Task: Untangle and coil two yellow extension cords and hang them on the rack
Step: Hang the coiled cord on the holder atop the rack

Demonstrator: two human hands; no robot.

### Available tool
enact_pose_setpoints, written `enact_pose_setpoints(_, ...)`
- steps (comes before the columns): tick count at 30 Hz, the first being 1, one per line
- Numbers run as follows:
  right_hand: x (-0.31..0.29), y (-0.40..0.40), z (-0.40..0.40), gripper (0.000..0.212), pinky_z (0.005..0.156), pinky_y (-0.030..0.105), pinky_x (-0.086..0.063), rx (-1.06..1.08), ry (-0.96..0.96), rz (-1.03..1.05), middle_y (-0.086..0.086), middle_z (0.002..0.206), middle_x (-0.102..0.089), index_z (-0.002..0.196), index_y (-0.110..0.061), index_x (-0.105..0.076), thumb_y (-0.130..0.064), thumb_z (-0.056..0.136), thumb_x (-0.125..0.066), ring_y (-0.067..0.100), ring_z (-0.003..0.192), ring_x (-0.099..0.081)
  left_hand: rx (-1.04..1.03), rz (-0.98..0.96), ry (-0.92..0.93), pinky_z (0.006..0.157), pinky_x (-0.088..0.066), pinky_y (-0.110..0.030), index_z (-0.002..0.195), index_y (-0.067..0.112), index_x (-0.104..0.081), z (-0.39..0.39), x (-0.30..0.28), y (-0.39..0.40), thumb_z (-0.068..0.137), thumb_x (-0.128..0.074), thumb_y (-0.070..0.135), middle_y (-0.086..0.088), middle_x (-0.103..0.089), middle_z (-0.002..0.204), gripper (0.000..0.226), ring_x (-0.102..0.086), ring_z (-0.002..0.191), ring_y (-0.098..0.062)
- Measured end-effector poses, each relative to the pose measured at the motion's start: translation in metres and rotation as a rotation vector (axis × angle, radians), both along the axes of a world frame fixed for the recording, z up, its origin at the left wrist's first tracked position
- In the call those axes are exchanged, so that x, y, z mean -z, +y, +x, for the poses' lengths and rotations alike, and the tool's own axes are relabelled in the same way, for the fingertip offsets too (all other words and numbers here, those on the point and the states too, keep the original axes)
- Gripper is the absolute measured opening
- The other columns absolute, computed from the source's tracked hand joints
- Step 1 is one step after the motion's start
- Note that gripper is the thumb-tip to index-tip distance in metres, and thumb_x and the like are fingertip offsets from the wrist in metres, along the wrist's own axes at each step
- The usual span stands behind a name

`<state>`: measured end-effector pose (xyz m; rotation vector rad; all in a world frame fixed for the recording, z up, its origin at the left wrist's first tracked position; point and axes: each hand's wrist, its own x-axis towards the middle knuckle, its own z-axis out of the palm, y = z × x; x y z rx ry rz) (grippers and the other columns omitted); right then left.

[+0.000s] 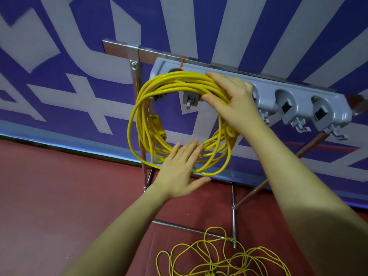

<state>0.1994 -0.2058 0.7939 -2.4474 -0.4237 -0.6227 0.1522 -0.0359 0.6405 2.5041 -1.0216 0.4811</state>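
Both bare forearms reached up and forward, left from lower centre, right from the lower right edge. Left hand [180,168] was flat, palm away from camera, fingers straight and slightly spread, fingertips laid on the bottom of the coiled cord [159,116], thumb out to the right and free. Right hand [236,100] sat higher, at the coil's upper right, back of hand to camera, fingers extended over the strands, thumb under them. Right wrist was bent left. Whether the right hand actually clamped the strands was unclear
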Motion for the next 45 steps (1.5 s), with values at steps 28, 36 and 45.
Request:
enact_pose_setpoints(28,0.034,-0.003,-0.053,0.011,0.081,0.028,-0.036,0.268,-0.335,0.196,0.006,0.083,-0.065,0.091,-0.004,-0.073,-0.007,0.081,-0.072,0.011,0.082,-0.056,-0.256,-0.414,-0.163,0.109,-0.031,-0.049,0.141,0.022,-0.048,0.072,-0.111,0.029,0.101,-0.04,0.033,-0.003,-0.047,0.146,0.042,-0.042,0.134,-0.029)
enact_pose_setpoints(36,0.036,-0.004,-0.052,0.005,0.08,0.028,-0.035,0.279,-0.352,0.2,0.006,0.085,-0.066,0.085,-0.004,-0.072,-0.004,0.081,-0.071,0.012,0.085,-0.056,-0.211,-0.504,-0.089,0.108,-0.015,-0.026,0.135,0.029,-0.053,0.076,-0.109,0.034,0.097,-0.048,0.034,0.009,-0.048,0.143,0.039,-0.038,0.134,-0.016)
enact_pose_setpoints(45,0.044,0.0,-0.051,0.01,0.081,0.036,-0.034,0.426,-0.506,-0.191,0.004,0.091,-0.067,0.091,-0.008,-0.072,-0.015,0.089,-0.065,0.019,0.086,-0.051,-0.246,-0.54,-0.086,0.106,-0.017,-0.028,0.133,0.029,-0.056,0.076,-0.11,0.031,0.095,-0.051,0.033,0.008,-0.052,0.14,0.039,-0.041,0.132,-0.018)
